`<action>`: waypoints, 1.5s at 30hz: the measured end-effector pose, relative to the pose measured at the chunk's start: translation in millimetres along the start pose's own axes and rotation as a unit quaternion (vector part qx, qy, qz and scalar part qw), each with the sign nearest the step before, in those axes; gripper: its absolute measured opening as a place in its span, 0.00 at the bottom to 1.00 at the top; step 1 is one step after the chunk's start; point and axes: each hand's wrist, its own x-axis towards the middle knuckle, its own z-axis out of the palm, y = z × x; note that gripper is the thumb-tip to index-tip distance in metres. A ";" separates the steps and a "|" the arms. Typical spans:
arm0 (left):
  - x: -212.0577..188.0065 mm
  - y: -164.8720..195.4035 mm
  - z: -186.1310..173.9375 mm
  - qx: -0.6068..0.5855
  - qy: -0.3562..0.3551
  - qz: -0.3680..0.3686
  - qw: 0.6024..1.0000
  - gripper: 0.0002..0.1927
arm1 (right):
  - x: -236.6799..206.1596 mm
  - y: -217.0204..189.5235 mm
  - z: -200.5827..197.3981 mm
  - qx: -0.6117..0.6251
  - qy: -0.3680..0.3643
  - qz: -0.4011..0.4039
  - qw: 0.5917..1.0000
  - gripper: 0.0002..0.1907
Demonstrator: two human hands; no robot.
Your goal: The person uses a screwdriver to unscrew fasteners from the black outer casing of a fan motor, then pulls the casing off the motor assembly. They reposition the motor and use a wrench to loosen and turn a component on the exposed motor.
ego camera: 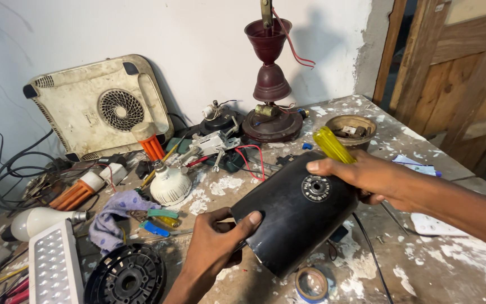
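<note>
Head view: both hands hold a black, glossy housing (295, 213), rounded like a short drum, tilted above the paint-splashed counter (423, 264). The left hand (216, 247) closes its grip on the lower left rim, thumb on top and fingers underneath, out of sight. The right hand (367, 179) wraps the upper right end of the housing; the same grip also pins a yellow translucent screwdriver handle (332, 144), whose shaft is hidden behind the hand and housing.

On the housing's dark face sits a small round label (316, 188), black with pale ring lettering and a hole at its centre. The print is too small to make out.

Just below the housing lies a roll of tape (311, 284), partly cut off by the lower edge. A black ribbed disc (126, 276) and a white LED panel (54, 264) at lower left are also cropped. Behind, a white bulb (170, 184) rests near a purple cloth (116, 217), and a cream square appliance with a round grille (101, 107) leans on the wall. A maroon fan motor assembly (271, 90) stands further back, its top cut off.
</note>
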 end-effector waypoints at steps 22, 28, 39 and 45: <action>-5.1 -7.3 12.9 -0.026 -0.013 0.056 0.998 0.28 | -34.6 28.6 17.8 0.108 0.037 -0.122 0.986 0.44; 2.2 -4.2 3.5 0.015 -0.011 0.053 0.998 0.28 | -23.2 13.7 11.2 0.082 0.024 -0.104 0.991 0.44; 0.3 -3.9 -0.2 -0.003 -0.010 0.055 0.998 0.25 | -12.4 -11.3 14.1 0.063 0.032 -0.088 0.994 0.44; 3.2 -6.8 -1.1 -0.016 0.013 0.022 1.000 0.27 | -18.2 -9.2 21.0 0.064 0.099 -0.144 0.982 0.38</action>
